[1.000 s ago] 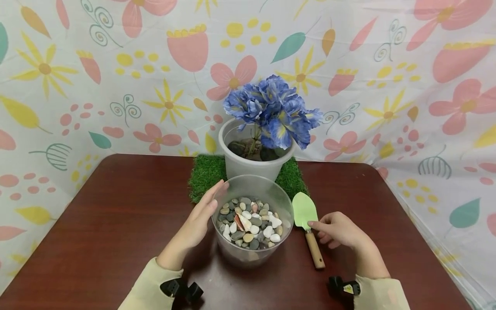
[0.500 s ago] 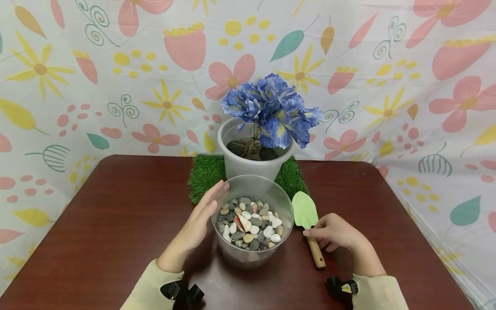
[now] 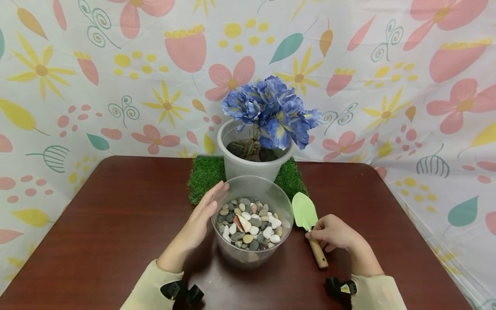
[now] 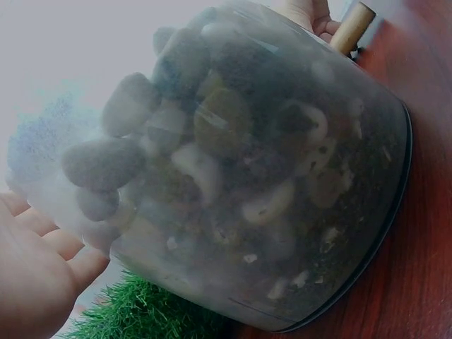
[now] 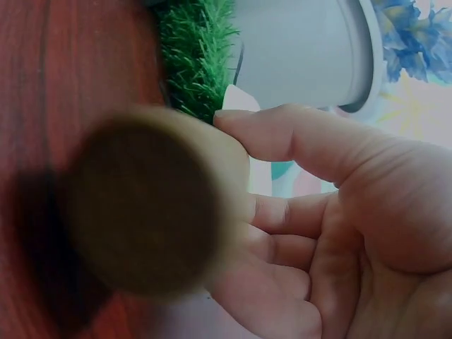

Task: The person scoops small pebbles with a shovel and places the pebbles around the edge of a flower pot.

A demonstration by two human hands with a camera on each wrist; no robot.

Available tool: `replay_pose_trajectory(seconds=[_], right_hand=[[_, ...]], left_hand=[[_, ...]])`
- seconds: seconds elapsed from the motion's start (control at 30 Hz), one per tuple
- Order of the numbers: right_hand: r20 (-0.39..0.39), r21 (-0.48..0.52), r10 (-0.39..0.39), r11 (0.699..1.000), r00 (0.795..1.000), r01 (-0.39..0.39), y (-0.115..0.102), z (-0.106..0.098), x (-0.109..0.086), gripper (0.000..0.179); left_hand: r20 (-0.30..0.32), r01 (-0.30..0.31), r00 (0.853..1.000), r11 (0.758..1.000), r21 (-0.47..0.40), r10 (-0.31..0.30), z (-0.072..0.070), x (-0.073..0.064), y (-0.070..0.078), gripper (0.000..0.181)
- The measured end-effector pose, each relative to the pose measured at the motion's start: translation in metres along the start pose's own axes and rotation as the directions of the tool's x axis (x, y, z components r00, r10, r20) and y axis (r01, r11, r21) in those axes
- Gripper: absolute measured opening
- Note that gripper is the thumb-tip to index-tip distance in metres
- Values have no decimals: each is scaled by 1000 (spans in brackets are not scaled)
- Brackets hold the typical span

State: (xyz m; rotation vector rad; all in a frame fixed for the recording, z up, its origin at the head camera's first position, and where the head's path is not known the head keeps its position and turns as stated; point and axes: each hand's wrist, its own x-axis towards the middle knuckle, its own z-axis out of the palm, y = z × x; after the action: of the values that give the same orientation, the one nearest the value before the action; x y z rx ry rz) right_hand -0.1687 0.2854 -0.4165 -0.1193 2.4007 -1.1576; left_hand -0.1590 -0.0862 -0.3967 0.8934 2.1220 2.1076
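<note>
A clear round container (image 3: 252, 258) filled with pebbles (image 3: 254, 221) stands in the middle of the table. My left hand (image 3: 195, 224) rests against its left side, fingers extended along the wall; the left wrist view shows the fingertips (image 4: 90, 267) right at the clear plastic. To the right lies a hand trowel (image 3: 305, 209) with a light green blade and a wooden handle (image 5: 145, 205). My right hand (image 3: 337, 234) pinches that handle near the blade, between thumb and fingers. Its lower fingers are partly hidden in the head view.
Behind the container, a white pot (image 3: 249, 170) with blue flowers (image 3: 271, 112) stands on a green grass mat (image 3: 205, 174). A patterned cloth (image 3: 147, 77) hangs behind the dark red-brown table (image 3: 128, 215).
My right hand has slid from the trowel's blade end down onto the top of the handle and now pinches it; the handle's end has shifted slightly right. The left hand has stayed put.
</note>
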Motion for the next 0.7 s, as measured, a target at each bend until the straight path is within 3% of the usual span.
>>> replay_pose_trajectory(seconds=[0.3,0.5,0.7], right_hand=[[-83,-17,-62,998,995,61,3,-10,-6,27],[-182,-11,3,1000,983,-5,4,-15,-14,35],[-273,-41,11,999,962,-23,-1,-31,-20,47]], left_hand=[[13,-14,1000,1000,0,14,0,0,0,54],[16,-17,1000,1000,8,16,1,-4,-2,53],[6,-22,1000,1000,6,22,0,-1,-2,53]])
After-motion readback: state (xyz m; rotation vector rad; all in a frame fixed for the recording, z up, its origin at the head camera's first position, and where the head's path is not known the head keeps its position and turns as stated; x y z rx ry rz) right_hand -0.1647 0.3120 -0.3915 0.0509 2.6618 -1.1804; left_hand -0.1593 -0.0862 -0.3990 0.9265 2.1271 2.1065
